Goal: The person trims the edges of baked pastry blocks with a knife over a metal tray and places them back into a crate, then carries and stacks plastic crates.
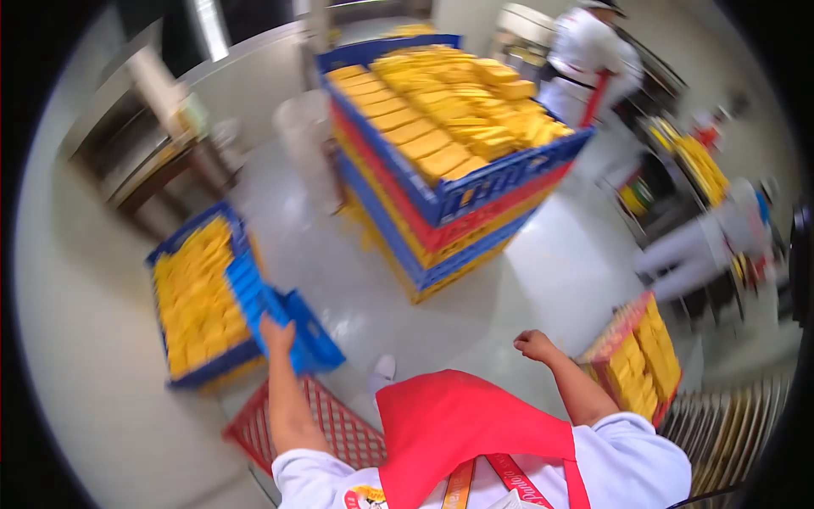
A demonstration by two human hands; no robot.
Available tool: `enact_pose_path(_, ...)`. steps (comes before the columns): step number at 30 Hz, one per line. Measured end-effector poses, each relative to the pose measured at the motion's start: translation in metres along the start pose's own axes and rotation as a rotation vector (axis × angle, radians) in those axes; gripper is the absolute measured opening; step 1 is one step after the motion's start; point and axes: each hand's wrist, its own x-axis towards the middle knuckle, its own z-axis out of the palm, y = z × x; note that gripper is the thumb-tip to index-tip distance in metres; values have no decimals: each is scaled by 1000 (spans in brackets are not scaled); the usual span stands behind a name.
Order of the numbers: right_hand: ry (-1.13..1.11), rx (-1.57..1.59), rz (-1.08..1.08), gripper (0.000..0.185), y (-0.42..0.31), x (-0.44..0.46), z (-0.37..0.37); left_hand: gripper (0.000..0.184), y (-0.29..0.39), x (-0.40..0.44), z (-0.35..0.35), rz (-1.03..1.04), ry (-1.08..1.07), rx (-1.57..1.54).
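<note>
My left hand grips the edge of a bright blue plastic crate, which is tilted beside a dark blue crate packed with yellow blocks. My right hand hangs in the air over the floor, fingers curled in, and nothing shows in it. A red lattice crate lies below my left forearm. In front stands a tall stack of blue, red and yellow crates. Its top crate holds rows of yellow blocks and looser thin yellow slabs.
Right of my right arm is a red crate of yellow pieces, near a slatted metal rack. A person in white stands behind the stack. Another person bends at a table at the right. A dark table stands left.
</note>
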Motion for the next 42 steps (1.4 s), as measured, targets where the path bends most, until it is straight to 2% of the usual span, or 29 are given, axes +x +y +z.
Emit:
enact_pose_path(2, 46, -43, 81, 33, -23, -13, 4, 90, -39, 53, 31, -19, -75, -103)
enact_pose_path(4, 111, -88, 172, 33, -9, -26, 23, 89, -45, 83, 46, -172, -182, -163)
enact_pose_path(6, -86, -299, 258, 31, -7, -48, 36, 88, -72, 108, 75, -131, -154, -122)
enact_pose_path(8, -254, -310, 446, 32, -26, -75, 39, 89, -73, 120, 80, -274, -286, -111)
enact_pose_path(9, -264, -347, 460, 31, -32, -86, 42, 88, -74, 124, 83, -317, -343, -99)
enact_pose_path(11, -229, -239, 559, 32, -44, -104, 42, 88, -94, 135, 98, -185, -552, -60)
enact_pose_path(13, -189, -131, 639, 33, -58, -113, 44, 81, -106, 131, 116, -287, -599, 53)
enact_pose_path(17, -134, -57, 648, 35, -62, -116, 63, 77, -85, 135, 106, -386, -584, 176)
enact_pose_path(20, -110, -6, 622, 34, -54, -119, 83, 69, -95, 147, 103, -317, -575, 101)
enact_pose_path(22, -83, 57, 618, 33, -49, -129, 92, 59, -93, 160, 101, -297, -470, -92)
enact_pose_path(23, -43, 89, 645, 33, -45, -137, 93, 59, -90, 163, 98, -275, -473, -79)
enact_pose_path(25, 38, 137, 683, 32, -35, -155, 99, 46, -75, 173, 83, -412, -440, -268)
enact_pose_path(26, 46, 172, 684, 32, -27, -165, 103, 46, -65, 176, 77, -378, -439, -255)
enact_pose_path(29, 118, 303, 740, 29, -1, -196, 119, 39, -46, 176, 71, -449, -445, -459)
enact_pose_path(32, 175, 491, 811, 26, 26, -232, 145, 37, -4, 148, 70, -475, -460, -476)
enact_pose_path(42, 412, 887, 965, 22, 141, -362, 261, 37, 139, -26, 84, -276, -865, -392)
